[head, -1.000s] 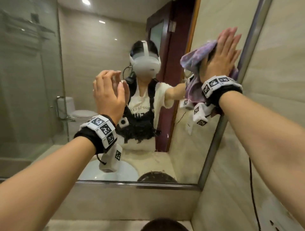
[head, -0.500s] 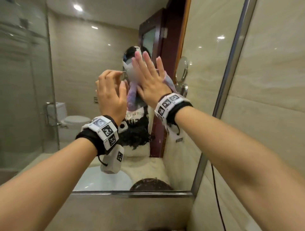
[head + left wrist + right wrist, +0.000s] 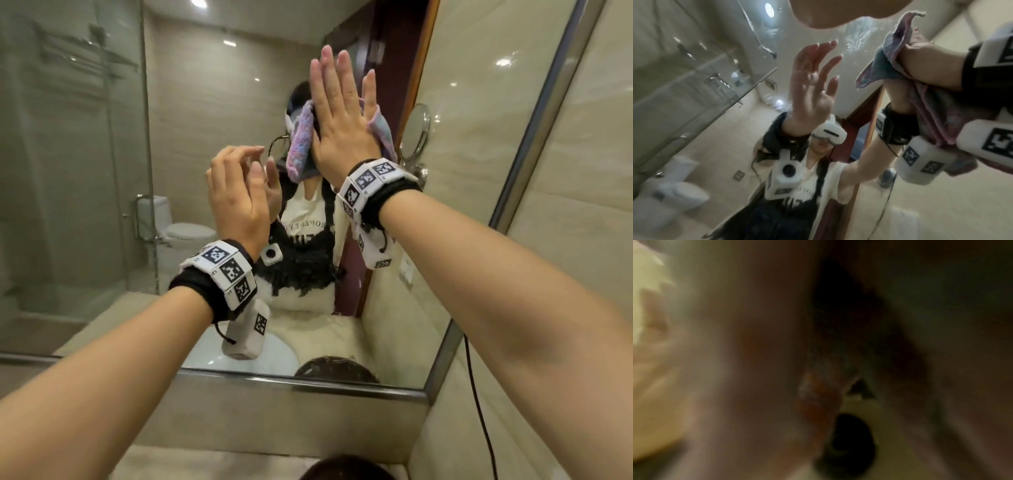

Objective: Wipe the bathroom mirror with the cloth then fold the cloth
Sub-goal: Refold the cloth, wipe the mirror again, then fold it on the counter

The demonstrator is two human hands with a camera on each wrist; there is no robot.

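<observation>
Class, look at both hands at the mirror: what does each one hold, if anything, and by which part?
The right hand presses the cloth flat against the mirror under its palm, around the cloth's middle, fingers straight. The left hand holds nothing.

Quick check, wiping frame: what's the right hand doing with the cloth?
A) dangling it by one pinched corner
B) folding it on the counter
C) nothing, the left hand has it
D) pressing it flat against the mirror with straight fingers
D: in the head view the right hand lies flat with straight fingers over the cloth on the mirror; the left hand holds nothing.
</observation>
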